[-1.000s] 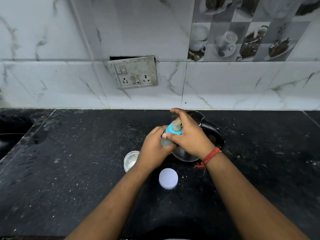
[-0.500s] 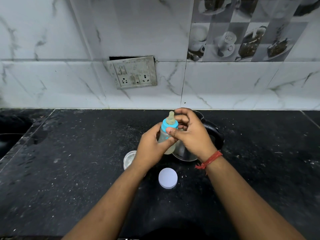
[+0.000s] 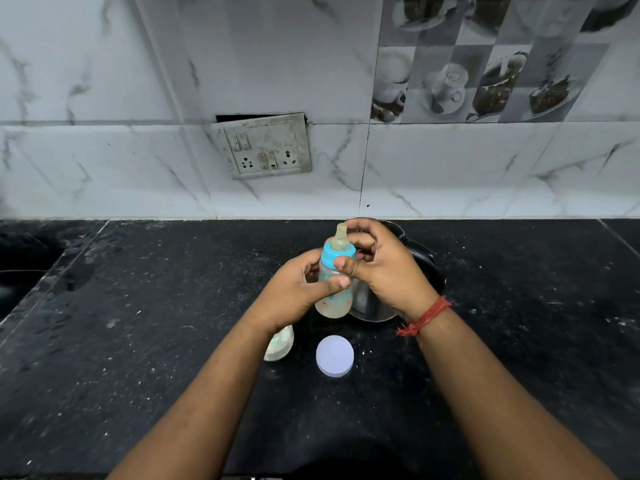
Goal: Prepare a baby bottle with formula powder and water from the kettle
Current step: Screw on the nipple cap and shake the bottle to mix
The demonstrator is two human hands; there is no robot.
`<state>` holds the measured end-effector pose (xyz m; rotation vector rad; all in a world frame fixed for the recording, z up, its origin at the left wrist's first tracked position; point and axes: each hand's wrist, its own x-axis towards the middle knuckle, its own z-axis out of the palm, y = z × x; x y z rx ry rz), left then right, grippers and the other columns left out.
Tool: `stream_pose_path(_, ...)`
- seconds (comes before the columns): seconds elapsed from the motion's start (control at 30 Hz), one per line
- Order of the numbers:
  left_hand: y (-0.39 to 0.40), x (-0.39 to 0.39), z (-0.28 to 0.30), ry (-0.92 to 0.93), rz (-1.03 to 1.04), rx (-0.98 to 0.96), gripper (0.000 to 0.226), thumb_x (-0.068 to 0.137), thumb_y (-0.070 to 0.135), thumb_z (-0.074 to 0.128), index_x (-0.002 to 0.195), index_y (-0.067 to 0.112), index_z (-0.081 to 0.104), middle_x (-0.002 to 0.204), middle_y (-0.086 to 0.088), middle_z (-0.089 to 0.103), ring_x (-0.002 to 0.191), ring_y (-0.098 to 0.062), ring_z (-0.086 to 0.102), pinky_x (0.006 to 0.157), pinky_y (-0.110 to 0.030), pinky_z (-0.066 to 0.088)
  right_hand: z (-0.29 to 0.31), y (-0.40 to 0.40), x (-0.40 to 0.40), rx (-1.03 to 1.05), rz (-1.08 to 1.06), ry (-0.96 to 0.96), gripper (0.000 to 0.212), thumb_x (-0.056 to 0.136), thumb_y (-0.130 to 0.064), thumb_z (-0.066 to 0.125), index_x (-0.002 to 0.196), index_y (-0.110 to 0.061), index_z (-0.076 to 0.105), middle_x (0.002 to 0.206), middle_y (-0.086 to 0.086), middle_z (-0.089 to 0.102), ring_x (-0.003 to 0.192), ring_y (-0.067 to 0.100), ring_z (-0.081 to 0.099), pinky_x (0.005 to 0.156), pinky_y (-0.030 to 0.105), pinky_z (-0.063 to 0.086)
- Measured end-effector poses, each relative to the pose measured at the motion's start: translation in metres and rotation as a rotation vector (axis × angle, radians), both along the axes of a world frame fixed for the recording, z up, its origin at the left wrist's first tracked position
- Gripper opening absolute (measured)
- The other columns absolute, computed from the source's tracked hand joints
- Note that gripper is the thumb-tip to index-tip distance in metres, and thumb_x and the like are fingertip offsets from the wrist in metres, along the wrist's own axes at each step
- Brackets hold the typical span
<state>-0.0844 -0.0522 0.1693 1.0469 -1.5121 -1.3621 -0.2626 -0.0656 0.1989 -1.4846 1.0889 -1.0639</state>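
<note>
Right behind my hands stands the kettle (image 3: 372,303), its steel body and black handle largely hidden by my right hand (image 3: 384,271) and the bottle. On the black countertop (image 3: 138,341) nearer to me lies a round white lid (image 3: 335,355), flat and apart from everything else. Just left of it, the formula jar (image 3: 280,342) peeks out from under my left forearm, which covers most of it. On the marble-tiled wall a grimy switch plate (image 3: 262,146) hangs askew.

I hold the baby bottle (image 3: 333,289) upright above the counter, in front of the kettle. My left hand (image 3: 299,291) wraps the clear body, thumb across its front. My right hand curls at the blue collar (image 3: 337,254), thumb pressed on its near side, fingers bent round behind the teat (image 3: 340,237). A red thread (image 3: 426,315) circles my right wrist.
</note>
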Motion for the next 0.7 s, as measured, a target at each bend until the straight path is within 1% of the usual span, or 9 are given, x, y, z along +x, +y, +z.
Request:
stream_pose_path(0.07,0.0,-0.005,-0.001,-0.091,0.102,-0.088,0.037,0.089,0.016,0.08,0.124,0.02,0.068,0.117,0.007,0.076,0.109,-0.009,0.07,0.094,-0.026,0.054,-0.002,0.0,0.002,0.012,-0.053,-0.009,0.056,0.084,0.004,0.076,0.131,-0.007,0.048,0.114,0.002,0.072,0.091,0.005,0.065,0.083,0.02,0.049)
stream_pose_path(0.13,0.003,-0.009,-0.002,-0.152,0.169,-0.161,0.04,0.088,0.019,0.081,0.124,0.029,0.067,0.114,0.018,0.074,0.101,0.002,0.069,0.085,-0.012,0.05,-0.003,0.0,0.004,-0.001,-0.066,-0.004,0.055,0.085,0.007,0.074,0.131,-0.007,0.047,0.115,0.001,0.071,0.086,0.002,0.064,0.081,0.02,0.051)
stream_pose_path(0.2,0.005,-0.013,-0.003,-0.195,0.228,-0.219,0.044,0.088,0.02,0.08,0.127,0.032,0.065,0.111,0.021,0.074,0.099,0.004,0.068,0.082,-0.009,0.049,-0.003,0.0,0.008,-0.03,-0.105,0.009,0.053,0.085,0.005,0.075,0.127,-0.01,0.048,0.115,-0.002,0.071,0.091,0.008,0.064,0.084,0.024,0.053)
stream_pose_path(0.27,0.005,-0.02,-0.004,-0.228,0.296,-0.266,0.045,0.088,0.019,0.078,0.13,0.03,0.065,0.109,0.018,0.074,0.098,0.003,0.068,0.081,-0.01,0.049,-0.005,0.001,0.013,-0.05,-0.168,0.019,0.051,0.085,0.001,0.076,0.125,-0.013,0.048,0.116,-0.003,0.072,0.101,0.019,0.065,0.091,0.029,0.053)
stream_pose_path(0.3,0.004,-0.023,-0.005,-0.244,0.33,-0.287,0.044,0.088,0.019,0.077,0.13,0.028,0.065,0.109,0.016,0.074,0.098,0.001,0.068,0.082,-0.012,0.05,-0.005,0.002,0.016,-0.053,-0.199,0.011,0.051,0.085,0.0,0.077,0.125,-0.013,0.048,0.117,-0.002,0.072,0.103,0.021,0.064,0.091,0.027,0.053)
stream_pose_path(0.37,0.004,-0.029,-0.005,-0.27,0.387,-0.319,0.043,0.088,0.022,0.076,0.129,0.024,0.065,0.11,0.012,0.074,0.099,-0.002,0.068,0.084,-0.018,0.052,-0.007,0.002,0.023,-0.056,-0.261,-0.015,0.051,0.084,0.001,0.077,0.123,-0.015,0.048,0.119,-0.001,0.07,0.1,0.014,0.063,0.085,0.017,0.05)
stream_pose_path(0.5,0.003,-0.035,-0.009,-0.318,0.471,-0.369,0.037,0.09,0.019,0.072,0.127,0.023,0.065,0.109,0.011,0.072,0.099,-0.004,0.066,0.084,-0.022,0.052,-0.01,0.003,0.032,-0.074,-0.369,-0.003,0.053,0.081,-0.002,0.081,0.119,-0.02,0.048,0.112,-0.007,0.069,0.092,-0.007,0.062,0.083,0.008,0.046)
stream_pose_path(0.6,0.003,-0.041,-0.011,-0.33,0.526,-0.378,0.032,0.092,0.017,0.07,0.124,0.018,0.065,0.108,0.006,0.072,0.098,-0.011,0.066,0.085,-0.032,0.054,-0.014,0.005,0.038,-0.078,-0.444,-0.028,0.054,0.08,-0.003,0.082,0.117,-0.023,0.048,0.113,-0.007,0.068,0.097,-0.003,0.062,0.086,0.01,0.048)
stream_pose_path(0.7,0.003,-0.044,-0.013,-0.318,0.541,-0.376,0.03,0.094,0.015,0.07,0.123,0.014,0.065,0.109,0.004,0.072,0.098,-0.013,0.066,0.084,-0.032,0.054,-0.018,0.007,0.038,-0.087,-0.468,-0.031,0.055,0.08,-0.006,0.084,0.116,-0.026,0.048,0.116,-0.007,0.067,0.098,-0.002,0.061,0.088,0.012,0.05)
